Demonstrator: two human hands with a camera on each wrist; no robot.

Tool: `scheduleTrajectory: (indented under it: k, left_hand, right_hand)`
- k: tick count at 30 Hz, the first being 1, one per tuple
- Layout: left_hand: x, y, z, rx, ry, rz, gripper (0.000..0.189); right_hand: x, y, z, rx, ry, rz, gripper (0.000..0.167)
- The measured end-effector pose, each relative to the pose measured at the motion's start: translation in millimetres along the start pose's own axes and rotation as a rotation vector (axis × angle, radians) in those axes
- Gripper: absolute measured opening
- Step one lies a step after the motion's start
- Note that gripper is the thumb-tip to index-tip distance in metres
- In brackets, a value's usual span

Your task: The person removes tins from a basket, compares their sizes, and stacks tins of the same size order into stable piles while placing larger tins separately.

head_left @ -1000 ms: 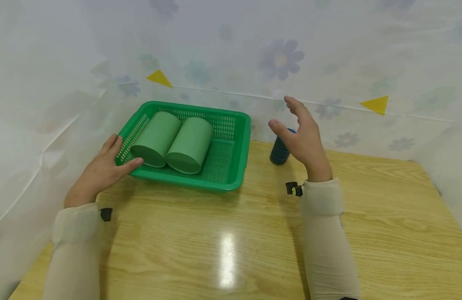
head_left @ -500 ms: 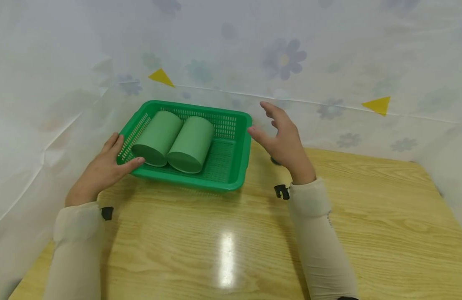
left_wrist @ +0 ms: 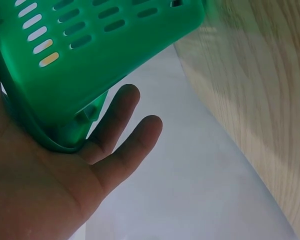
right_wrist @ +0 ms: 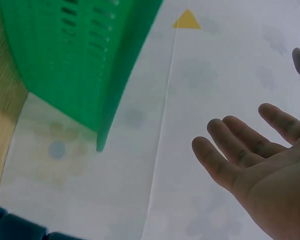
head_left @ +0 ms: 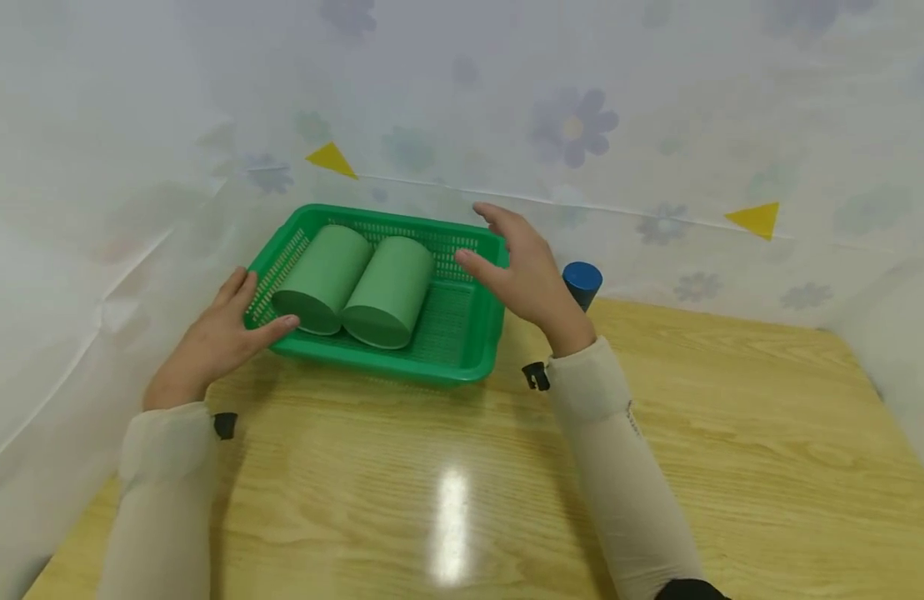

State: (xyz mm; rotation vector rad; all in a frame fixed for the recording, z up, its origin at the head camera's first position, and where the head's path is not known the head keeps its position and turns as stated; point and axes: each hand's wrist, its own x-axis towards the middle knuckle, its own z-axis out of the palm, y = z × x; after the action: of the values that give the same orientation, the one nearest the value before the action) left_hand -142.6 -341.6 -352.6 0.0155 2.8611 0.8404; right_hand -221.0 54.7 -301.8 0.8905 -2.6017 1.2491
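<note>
A green plastic basket (head_left: 390, 367) with slotted sides stands on the table. Two pale green cylinders (head_left: 322, 275) lie side by side in its left part. My left hand (head_left: 210, 346) rests against the basket's left front corner, thumb along the rim; in the left wrist view its fingertips (left_wrist: 150, 130) stick out past the edge, nearly straight. Over the basket's right back corner hovers my right hand (head_left: 525, 271), fingers spread, holding nothing. In the right wrist view its palm (right_wrist: 275, 185) faces the basket from a distance. Behind that wrist stands a dark blue cylinder (head_left: 584, 283), partly hidden.
The wood-patterned table (head_left: 342, 500) reaches toward me and to the right. A white sheet with flower prints (head_left: 574, 129) closes off the back and sides, close behind the basket. Yellow triangles (head_left: 754, 220) are stuck on it.
My right hand has moved left, from in front of the blue cylinder to above the basket's right side, so the cylinder's blue top now shows. The left hand has kept its place at the basket.
</note>
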Motion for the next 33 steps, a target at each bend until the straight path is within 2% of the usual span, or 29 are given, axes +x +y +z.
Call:
scheduleTrajectory:
  k: [4, 11, 20, 24, 28, 33]
  left_hand:
    - [2.7, 2.1, 2.7, -0.011, 0.001, 0.000, 0.107]
    - [6.3, 4.7, 7.0, -0.013, 0.003, 0.005, 0.107]
    - [14.5, 7.6, 13.1, -0.023, -0.001, 0.012, 0.108]
    - [16.3, 9.6, 17.2, -0.032, -0.001, 0.015, 0.109]
    - [17.3, 12.5, 15.1, -0.026, 0.010, 0.029, 0.108]
    - [15.6, 13.4, 10.9, -0.005, 0.012, 0.025, 0.109]
  right_hand:
    - [17.9, -3, 1, 0.024, -0.028, 0.006, 0.066]
    - [45.8, -7, 4, 0.088, 0.036, 0.040, 0.056]
    - [71.1, 3, 41, 0.124, 0.024, 0.124, 0.047]
    - [73.6, 16, 58, 0.041, -0.032, 0.210, 0.048]
    - [75.8, 27, 71, -0.021, -0.091, 0.306, 0.050]
    - [78.3, 36, 82, -0.060, -0.212, 0.395, 0.065]
